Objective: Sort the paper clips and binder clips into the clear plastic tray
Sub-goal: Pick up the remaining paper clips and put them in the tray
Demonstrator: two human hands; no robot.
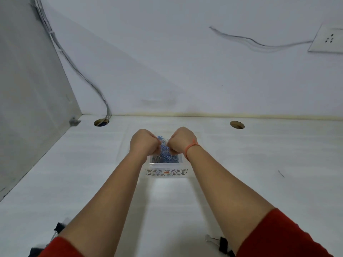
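Binder clip (221, 244); paper clips (165, 152) pinched; tray (154, 172) label (166, 172) unreadable.

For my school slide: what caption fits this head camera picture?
Left hand and right hand pinch blue paper clips over the clear tray.

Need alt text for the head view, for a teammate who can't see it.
The left hand and right hand pinch a tangle of blue paper clips over the clear plastic tray on a white desk. Black binder clips lie at the near edge.

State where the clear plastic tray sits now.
Head view: the clear plastic tray sits centre on the desk, beneath the left hand and right hand.
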